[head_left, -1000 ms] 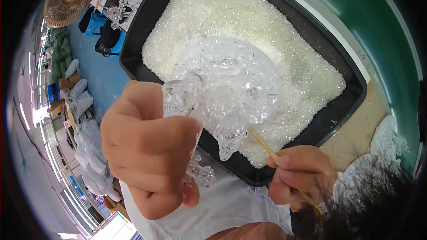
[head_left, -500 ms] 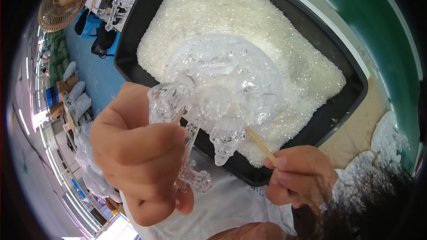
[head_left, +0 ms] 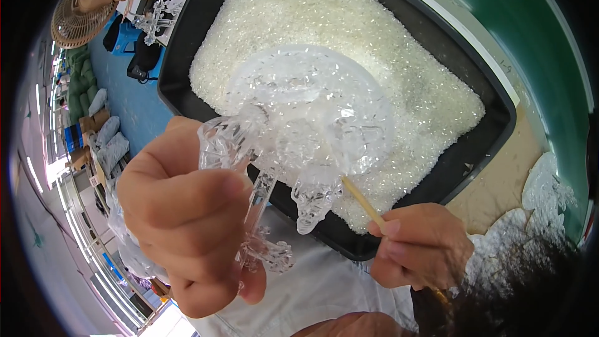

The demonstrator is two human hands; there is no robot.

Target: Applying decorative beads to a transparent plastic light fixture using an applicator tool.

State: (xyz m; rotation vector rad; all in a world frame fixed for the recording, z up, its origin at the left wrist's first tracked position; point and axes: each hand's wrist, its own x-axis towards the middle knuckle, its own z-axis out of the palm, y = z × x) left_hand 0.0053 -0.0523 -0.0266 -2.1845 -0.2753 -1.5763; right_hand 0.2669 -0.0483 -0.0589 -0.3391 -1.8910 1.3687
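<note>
Clear, see-through plastic makes up the ornament (head_left: 293,131), a frilly round piece with a stem and little knobs hanging below. It is up in the air, right over the black tray (head_left: 493,143). The left hand (head_left: 187,218) has its fingers wrapped tight around the stem. The right hand (head_left: 421,253) pinches a thin wooden stick (head_left: 362,203) between closed fingers, and the tip of the stick pokes into the underside of the round part.

The tray is full of tiny white sparkly bits (head_left: 324,25). A white cloth (head_left: 324,287) lies below the hands.

The stick looks thin, so a hard push could snap it. The frilly edges look easy to break, so a poke that slips could chip one. If the left hand tips the piece, loose bits may fall outside the tray.
</note>
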